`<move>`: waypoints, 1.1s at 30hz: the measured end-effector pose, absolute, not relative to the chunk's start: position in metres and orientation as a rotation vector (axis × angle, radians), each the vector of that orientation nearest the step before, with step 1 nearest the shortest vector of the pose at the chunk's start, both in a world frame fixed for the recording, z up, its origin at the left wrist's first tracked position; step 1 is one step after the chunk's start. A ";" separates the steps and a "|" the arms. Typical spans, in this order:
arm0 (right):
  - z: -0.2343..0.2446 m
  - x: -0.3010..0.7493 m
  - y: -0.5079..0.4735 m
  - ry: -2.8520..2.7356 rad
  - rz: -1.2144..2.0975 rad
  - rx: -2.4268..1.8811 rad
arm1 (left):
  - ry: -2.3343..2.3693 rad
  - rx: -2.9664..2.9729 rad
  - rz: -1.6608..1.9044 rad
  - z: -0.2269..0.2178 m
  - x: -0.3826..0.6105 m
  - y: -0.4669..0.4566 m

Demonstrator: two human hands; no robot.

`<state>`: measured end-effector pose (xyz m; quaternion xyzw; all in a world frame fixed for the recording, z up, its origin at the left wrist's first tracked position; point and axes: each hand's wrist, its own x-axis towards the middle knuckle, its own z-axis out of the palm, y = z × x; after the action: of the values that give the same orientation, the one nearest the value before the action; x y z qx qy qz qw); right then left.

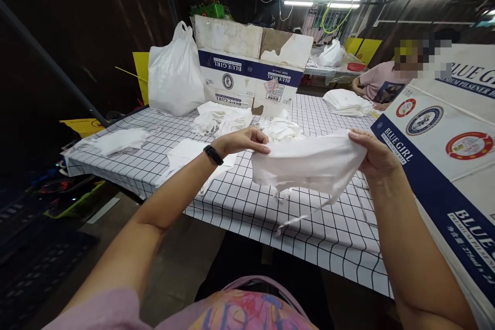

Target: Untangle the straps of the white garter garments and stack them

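Note:
A white piece of fabric (305, 162) with ragged lower edges is stretched between my two hands above the table. My left hand (247, 142), below a black wristband, pinches its left top corner. At the opposite corner, my right hand (373, 152) grips the cloth between thumb and fingers. Loose threads dangle from its lower right side. Just behind the cloth lies a crumpled white heap (282, 128). Flat white pieces (185, 157) rest under and beside my left forearm, and a stack of white pieces (222, 117) sits beyond it.
A checkered cloth (240, 206) covers the table. A full white plastic bag (174, 75) and a printed carton (247, 75) stand at the back. Another carton (444, 139) rises close on the right. A person (382, 80) sits across, near a white pile (346, 102).

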<state>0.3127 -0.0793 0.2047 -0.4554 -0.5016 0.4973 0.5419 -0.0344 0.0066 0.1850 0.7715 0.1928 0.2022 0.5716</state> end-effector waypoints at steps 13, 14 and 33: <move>0.203 0.321 -0.074 -1.151 1.117 -0.965 | 0.479 1.623 0.630 0.183 -0.046 0.006; 0.203 0.322 -0.075 -1.157 1.100 -0.941 | 0.493 1.670 0.608 0.186 -0.047 0.006; 0.197 0.353 -0.074 -1.212 1.059 -1.032 | 0.543 1.839 0.667 0.211 -0.057 0.003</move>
<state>0.3531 -0.0737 0.1969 -0.4407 -0.5179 0.4526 0.5768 -0.0573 0.0027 0.2109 0.7695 0.2272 0.2792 0.5275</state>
